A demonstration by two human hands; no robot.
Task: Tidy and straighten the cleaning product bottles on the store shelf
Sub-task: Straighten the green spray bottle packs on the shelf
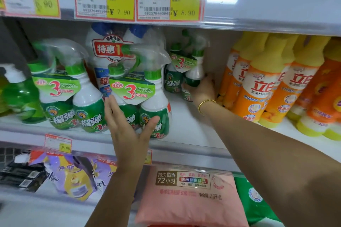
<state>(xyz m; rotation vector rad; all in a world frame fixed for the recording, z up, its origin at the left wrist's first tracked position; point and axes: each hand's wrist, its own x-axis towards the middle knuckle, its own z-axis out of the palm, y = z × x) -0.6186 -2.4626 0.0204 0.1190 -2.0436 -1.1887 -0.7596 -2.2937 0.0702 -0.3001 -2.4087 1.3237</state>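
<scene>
Our right grip [203, 89] curls round an upright plastic spray bottle [194, 73] at the shelf's [184, 127] back, nozzle pointing left. Our left grip [129, 127] rests open, straight-fingered, on the front twin pack [155, 97].

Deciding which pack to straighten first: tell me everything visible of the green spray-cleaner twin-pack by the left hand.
The twin-pack holds two white-and-green plastic bottles, one capped, one with a trigger sprayer under clear film, joined by a green card collar printed with a red 3. It stands upright at the front of the white shelf. The open left hand seems to touch its lower front. The right hand grips a rear pack.
</scene>
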